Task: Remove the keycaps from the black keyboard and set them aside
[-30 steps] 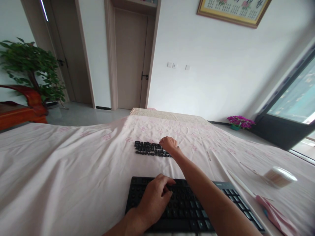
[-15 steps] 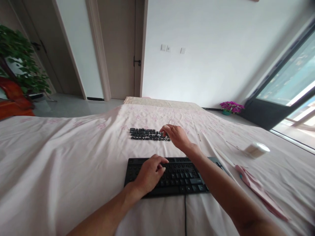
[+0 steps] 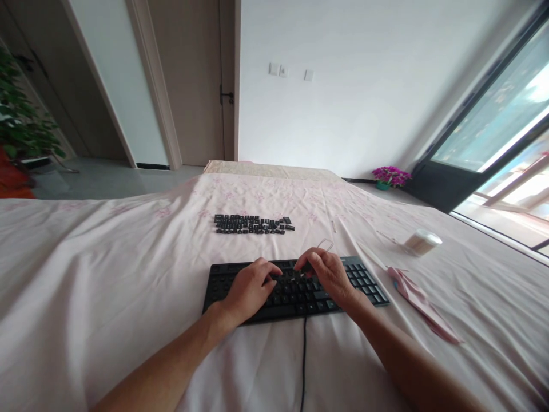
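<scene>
A black keyboard (image 3: 362, 280) lies on a pale pink sheet (image 3: 107, 274) in front of me, its cable running toward me. My left hand (image 3: 249, 288) rests on the keyboard's left half with fingers curled down onto the keys. My right hand (image 3: 328, 274) is over the keyboard's middle, fingers pinched round a thin wire keycap puller (image 3: 325, 245) whose loop sticks up above the knuckles. Farther back on the sheet lie several loose black keycaps (image 3: 251, 224) laid out in rows.
A round white container of cotton swabs (image 3: 421, 241) stands at the right, with a pink cloth (image 3: 418, 300) nearer me. Thin sticks lie on the sheet near them. A door, a potted plant (image 3: 19, 123), purple flowers (image 3: 389, 175) and a large window (image 3: 493, 126) surround the bed.
My right hand drew back from the loose keycaps to the keyboard, bringing the wire puller. My head tilted down, so the keyboard sits higher in view. The left hand stayed on the keyboard.
</scene>
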A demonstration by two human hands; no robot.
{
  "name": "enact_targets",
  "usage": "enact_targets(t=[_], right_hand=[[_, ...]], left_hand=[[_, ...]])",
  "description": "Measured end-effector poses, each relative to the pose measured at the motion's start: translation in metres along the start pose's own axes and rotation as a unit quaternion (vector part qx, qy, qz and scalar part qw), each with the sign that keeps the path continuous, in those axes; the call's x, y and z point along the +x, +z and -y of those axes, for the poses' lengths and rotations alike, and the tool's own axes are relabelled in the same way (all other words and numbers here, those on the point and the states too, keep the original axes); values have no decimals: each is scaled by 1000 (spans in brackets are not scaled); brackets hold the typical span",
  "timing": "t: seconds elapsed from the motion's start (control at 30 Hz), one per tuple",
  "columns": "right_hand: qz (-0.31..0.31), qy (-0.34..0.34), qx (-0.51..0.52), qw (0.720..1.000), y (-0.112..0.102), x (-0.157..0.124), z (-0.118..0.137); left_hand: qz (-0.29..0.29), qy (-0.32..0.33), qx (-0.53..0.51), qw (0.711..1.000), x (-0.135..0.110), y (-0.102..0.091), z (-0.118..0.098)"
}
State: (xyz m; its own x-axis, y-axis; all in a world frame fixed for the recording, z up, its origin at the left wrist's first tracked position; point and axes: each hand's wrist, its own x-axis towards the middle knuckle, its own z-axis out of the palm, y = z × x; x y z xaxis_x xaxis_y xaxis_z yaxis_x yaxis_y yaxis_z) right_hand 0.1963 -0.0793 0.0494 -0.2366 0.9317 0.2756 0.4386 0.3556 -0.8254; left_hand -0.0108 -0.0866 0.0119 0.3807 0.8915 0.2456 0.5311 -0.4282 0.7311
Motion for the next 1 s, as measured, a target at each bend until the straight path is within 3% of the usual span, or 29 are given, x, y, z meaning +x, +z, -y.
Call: enact_targets(t=[0.17, 0.43, 0.67, 1.0], right_hand=[[55, -50, 30, 997, 9, -7, -2], [90, -106, -8, 990, 14, -8, 4], [143, -155, -34, 977, 21, -9, 4], [106, -210, -44, 971, 33, -12, -9]], left_hand=[[46, -20, 3, 999, 6, -5, -5], [134, 20, -6, 991, 19, -2, -4], [102, 70, 26, 992, 17, 6, 0], [95, 111, 45, 988, 14, 7, 2]])
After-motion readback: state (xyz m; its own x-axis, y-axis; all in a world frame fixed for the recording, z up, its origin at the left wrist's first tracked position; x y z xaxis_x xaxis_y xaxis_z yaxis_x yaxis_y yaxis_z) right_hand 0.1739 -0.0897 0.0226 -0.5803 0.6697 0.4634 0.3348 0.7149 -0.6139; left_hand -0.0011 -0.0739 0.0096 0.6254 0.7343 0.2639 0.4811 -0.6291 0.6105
